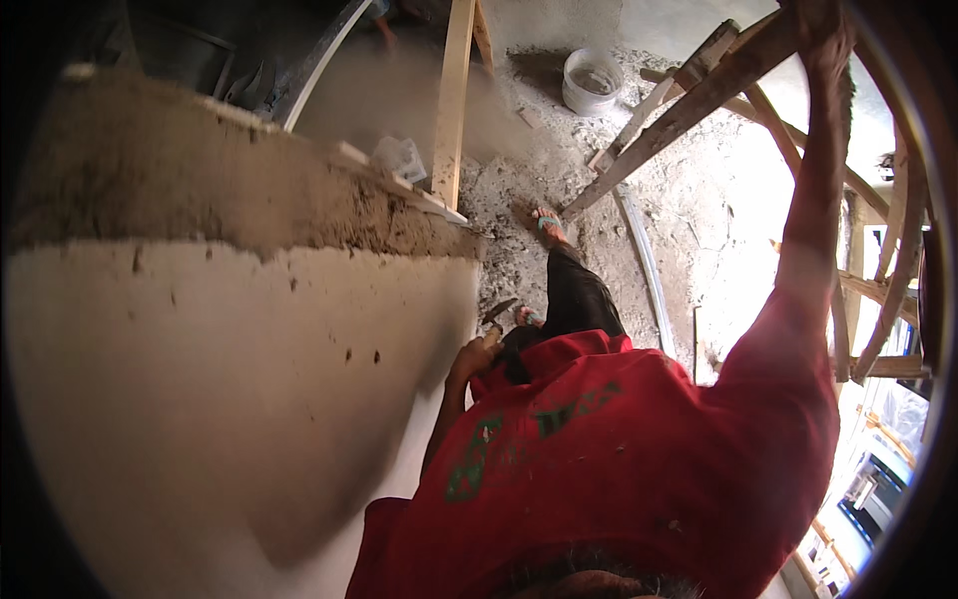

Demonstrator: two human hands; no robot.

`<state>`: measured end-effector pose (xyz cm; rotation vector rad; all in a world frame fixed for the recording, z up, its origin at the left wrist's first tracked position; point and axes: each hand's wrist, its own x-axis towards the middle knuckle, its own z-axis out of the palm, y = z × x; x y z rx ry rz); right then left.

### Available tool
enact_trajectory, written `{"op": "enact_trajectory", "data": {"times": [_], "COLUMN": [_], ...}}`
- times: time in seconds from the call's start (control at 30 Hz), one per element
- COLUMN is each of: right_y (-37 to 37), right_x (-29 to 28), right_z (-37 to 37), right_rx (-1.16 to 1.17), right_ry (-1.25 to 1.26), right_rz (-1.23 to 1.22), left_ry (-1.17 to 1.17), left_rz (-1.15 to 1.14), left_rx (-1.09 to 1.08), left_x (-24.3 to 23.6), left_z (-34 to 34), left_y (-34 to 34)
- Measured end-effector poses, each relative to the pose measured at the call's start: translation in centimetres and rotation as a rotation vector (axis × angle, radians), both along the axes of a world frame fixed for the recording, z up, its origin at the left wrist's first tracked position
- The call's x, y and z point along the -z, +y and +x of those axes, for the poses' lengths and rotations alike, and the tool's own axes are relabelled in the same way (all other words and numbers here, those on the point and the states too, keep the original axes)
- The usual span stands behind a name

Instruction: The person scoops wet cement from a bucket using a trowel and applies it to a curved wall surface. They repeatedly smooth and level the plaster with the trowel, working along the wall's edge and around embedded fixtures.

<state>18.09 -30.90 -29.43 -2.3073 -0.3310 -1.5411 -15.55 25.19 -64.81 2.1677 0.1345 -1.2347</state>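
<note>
My left hand (477, 354) is low beside the wall, closed round the handle of a trowel-like tool (497, 314) with a dark blade. My right arm reaches up to the top right, where my right hand (823, 40) grips the wooden scaffold (689, 125), its fingers partly hidden. Along my left runs a wall with a smooth pale face (239, 379) and a rough brown band (200, 170), edged by a light wooden strip (399, 182). Beneath me my sandalled feet (547, 222) stand on the debris-strewn floor.
A white bucket (591, 82) stands beyond my feet. An upright timber (451, 110) rises by the wall's edge. A long pale strip (644, 260) lies on the floor at my right. Another person's hand (387, 38) shows at the top left. More poles (888, 290) fill the right side.
</note>
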Motion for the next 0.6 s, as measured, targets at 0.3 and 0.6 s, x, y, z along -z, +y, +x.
{"op": "enact_trajectory", "data": {"times": [0.3,0.6], "right_y": [18.7,29.5], "right_x": [36.7,69.7], "right_z": [5.8,31.2], "right_rx": [-0.478,-0.406], "right_ry": [1.165,1.41], "right_rz": [1.058,1.457], "left_ry": [0.095,0.127], "left_rz": [0.006,0.107], "left_rx": [-0.145,-0.649], "left_x": [4.0,8.9], "left_z": [3.5,20.3], "left_y": [0.4,-5.8]}}
